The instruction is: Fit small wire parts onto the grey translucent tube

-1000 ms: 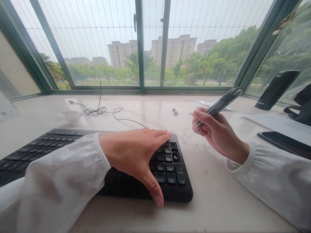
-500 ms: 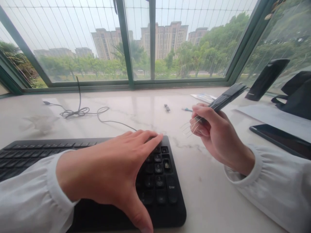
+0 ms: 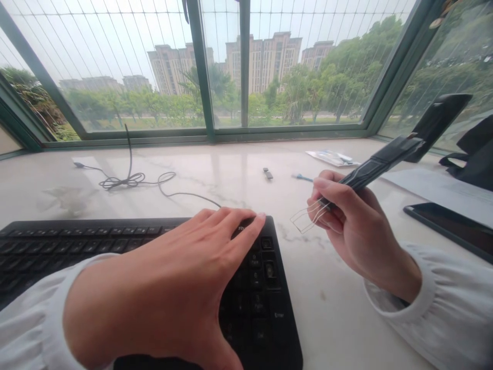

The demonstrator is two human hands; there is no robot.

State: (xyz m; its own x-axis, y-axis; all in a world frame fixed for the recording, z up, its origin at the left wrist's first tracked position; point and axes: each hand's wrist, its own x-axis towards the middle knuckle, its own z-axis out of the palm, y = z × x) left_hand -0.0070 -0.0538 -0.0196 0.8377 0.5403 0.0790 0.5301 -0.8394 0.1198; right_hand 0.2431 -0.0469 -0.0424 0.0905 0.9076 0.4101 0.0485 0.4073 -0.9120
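The wire tool (image 3: 379, 162) is held beside the keyboard (image 3: 283, 336), past its right edge, with its thin wire ends pointed back toward the keys and apart from them. Its dark, slender handle is gripped near the wires by the curled fingers and thumb of the right hand (image 3: 358, 226). It should be light, with a stiff handle but springy wires that could be bent by a careless push, so it is best taken by the handle. The keyboard looks broad, rigid and fairly light; it might be slid along the smooth surface (image 3: 331, 334) unless steadied, and its rim or a flat stretch of keys gives the safest hold. It is covered by the left hand (image 3: 173, 282), spread palm down with the thumb well apart and nothing grasped; how firmly it is pressed cannot be told from this angle. Near the right edge, an upper socket (image 3: 266, 243) and a lower socket (image 3: 270, 274) are seen without caps, and their exposed parts may be fragile. Farther out, a coiled cable (image 3: 125, 180), a small grey piece (image 3: 267, 173), a flat packet (image 3: 333, 158) and a dark phone (image 3: 450, 231) are seen.
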